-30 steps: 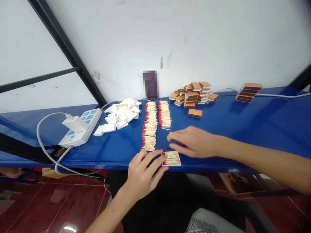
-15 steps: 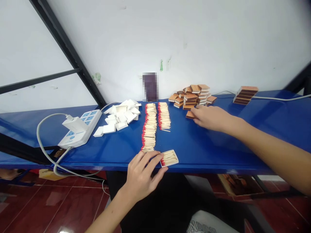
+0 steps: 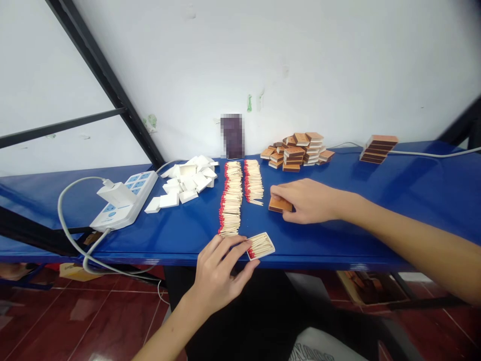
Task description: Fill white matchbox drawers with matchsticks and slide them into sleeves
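My left hand (image 3: 221,268) grips the end of a white matchbox tray (image 3: 271,250) filled with red-tipped matches (image 3: 260,245), at the front edge of the blue table. In my right hand (image 3: 306,200) is an orange-brown matchbox sleeve (image 3: 280,204), pinched between thumb and fingers just above or on the tabletop, beyond the tray. Two rows of loose matches lie to the left of it: a long row (image 3: 231,198) and a shorter row (image 3: 253,180). Behind my right hand, a pile of matchbox sleeves (image 3: 295,152) stands near the wall.
White matchbox trays (image 3: 188,178) are heaped at the left, near a power strip (image 3: 126,200) with a plugged-in charger (image 3: 116,194) and looping cable. A neat stack of matchboxes (image 3: 379,149) stands at the back right. A pixelated dark object (image 3: 233,135) leans on the wall.
My right hand has drawn the matchbox sleeve away from the pile, toward the front and left, closer to the tray. My left hand stays on the filled tray.
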The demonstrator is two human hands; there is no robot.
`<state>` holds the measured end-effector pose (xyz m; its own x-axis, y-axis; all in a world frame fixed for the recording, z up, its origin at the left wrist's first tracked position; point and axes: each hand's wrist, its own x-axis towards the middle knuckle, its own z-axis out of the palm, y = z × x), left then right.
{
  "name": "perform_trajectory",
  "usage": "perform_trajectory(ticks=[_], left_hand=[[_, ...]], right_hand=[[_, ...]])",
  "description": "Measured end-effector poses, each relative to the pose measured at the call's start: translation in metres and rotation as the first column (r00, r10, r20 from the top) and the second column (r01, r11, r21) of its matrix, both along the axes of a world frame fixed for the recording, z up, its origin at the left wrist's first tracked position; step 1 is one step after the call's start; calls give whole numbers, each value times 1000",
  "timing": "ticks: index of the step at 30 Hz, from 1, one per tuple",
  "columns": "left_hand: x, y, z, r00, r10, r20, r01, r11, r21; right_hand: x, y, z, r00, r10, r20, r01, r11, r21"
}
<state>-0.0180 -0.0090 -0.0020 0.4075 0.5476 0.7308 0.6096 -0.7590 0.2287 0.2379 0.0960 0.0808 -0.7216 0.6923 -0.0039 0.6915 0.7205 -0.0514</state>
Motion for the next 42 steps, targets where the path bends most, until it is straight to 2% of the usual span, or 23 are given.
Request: perform_trajectory(ticks=[3,6,10,16,23,31,38,42], left_hand=[[0,-1,-1,1000,1,3,-1,1000,3],[0,-1,-1,1000,0,-1,0,1000,7],[-1,-1,2,1000,-4,14,5,999,-41],[-3,-1,3,999,-10,48,15,995,-95],[-5,-1,0,999,20,42,-15,993,-114],[-8,0,2,1000,22,1,-22,990,-138],[-10,0,5,998,-9,-61,-1,987,-162],[-11,-1,8,995,-18,-95,2,985,-170]], right_hand=[[-1,-11,7,995,100,-24,-103,984,-145],[-5,-23,8,980,191,-64,-201,937,-284],[-10,-31,6,961,238,-138,-273,895,-352],[-9,-28,2,943,237,-234,-308,888,-342],[-11,-27,-6,896,270,-352,-366,899,-242],[-22,-34,-23,816,349,-460,-479,855,-200],[-25,-37,-28,801,362,-478,-516,822,-241],[-27,-39,-34,762,414,-498,-563,804,-192]])
